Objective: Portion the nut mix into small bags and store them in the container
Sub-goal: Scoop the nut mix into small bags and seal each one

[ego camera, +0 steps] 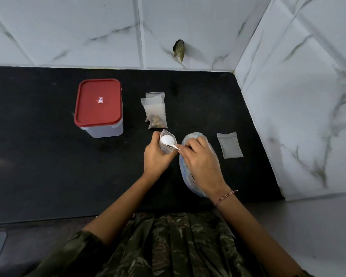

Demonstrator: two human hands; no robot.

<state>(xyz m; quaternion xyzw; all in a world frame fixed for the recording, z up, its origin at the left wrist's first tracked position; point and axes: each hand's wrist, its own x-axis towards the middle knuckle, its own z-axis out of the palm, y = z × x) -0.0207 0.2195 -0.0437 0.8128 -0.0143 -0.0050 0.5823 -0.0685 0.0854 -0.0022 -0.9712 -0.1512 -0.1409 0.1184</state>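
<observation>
My left hand [157, 156] grips a small clear bag [166, 145] upright with its mouth open. A white spoon [167, 140] is turned bowl-down over that mouth, its handle pinched in my right hand [202, 162]. Under my right hand lies the large bluish plastic bag of nut mix [190, 182], mostly hidden. Beyond my hands, small bags holding nuts [155, 114] lie stacked on the black counter. An empty small bag [229, 144] lies flat to the right. The clear container with a red lid [99, 104] stands shut at the left.
The black counter [48, 156] ends at marble-tiled walls behind and on the right [298, 96]. A dark hole in the back wall tile [179, 48] sits above the counter. My patterned dark clothing fills the bottom of the view.
</observation>
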